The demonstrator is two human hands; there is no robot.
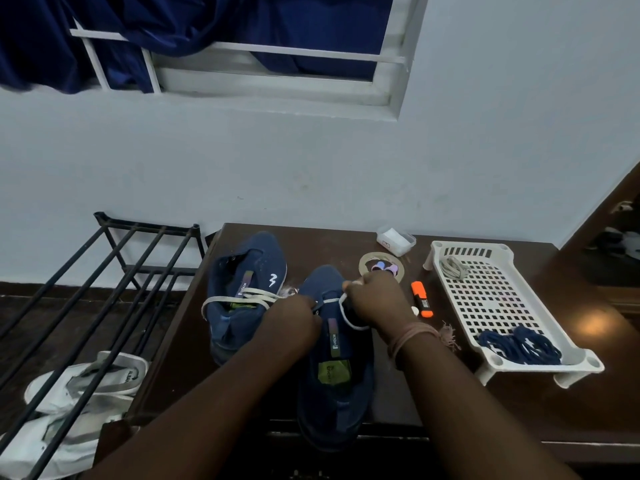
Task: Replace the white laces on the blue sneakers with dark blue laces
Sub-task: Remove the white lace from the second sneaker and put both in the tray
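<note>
Two blue sneakers stand on the dark wooden table [485, 403], toes away from me. The left sneaker [242, 289] has a loose white lace [239, 298] lying across its opening. The right sneaker [336, 362] sits under both my hands. My right hand [377, 299] pinches that shoe's white lace [349, 318], which loops down beside my wrist. My left hand [294, 320] grips the lace on the shoe's left side; its fingers are hidden. A bundle of dark blue laces [519, 344] lies in the near end of a white perforated tray [485, 299].
An orange highlighter [422, 299] lies between the right sneaker and the tray. A small white box [396, 240] and a round disc [381, 266] sit near the wall. A coiled pale lace [453, 266] lies in the tray. A black rack [104, 289] with white shoes [86, 382] stands left.
</note>
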